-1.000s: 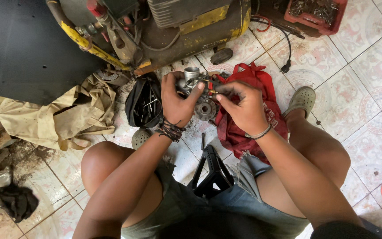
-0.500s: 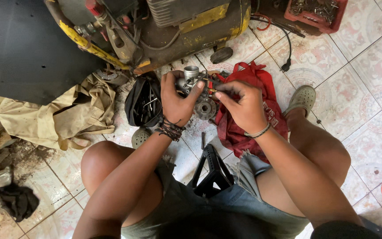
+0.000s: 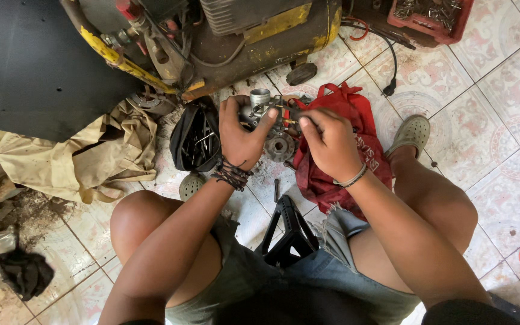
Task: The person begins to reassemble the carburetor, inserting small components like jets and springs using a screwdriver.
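I sit low over a tiled floor with a small grey metal carburetor (image 3: 266, 114) held up in front of me. My left hand (image 3: 240, 135), with dark cord bracelets at the wrist, grips its body from the left. My right hand (image 3: 329, 143) pinches a thin tool against the carburetor's right side; the tool's tip is hidden by my fingers. A round metal part (image 3: 279, 146) lies on the floor just beneath the hands.
A yellow and black air compressor (image 3: 230, 36) stands ahead. An open black tool pouch (image 3: 195, 139) lies to the left, a red cloth bag (image 3: 344, 120) to the right, a beige rag (image 3: 79, 156) far left. A red crate of parts (image 3: 431, 18) sits top right. A black stand (image 3: 290, 232) sits between my knees.
Both hands stay on the carburetor; my right fingers shifted slightly at its side. Nothing else moved.
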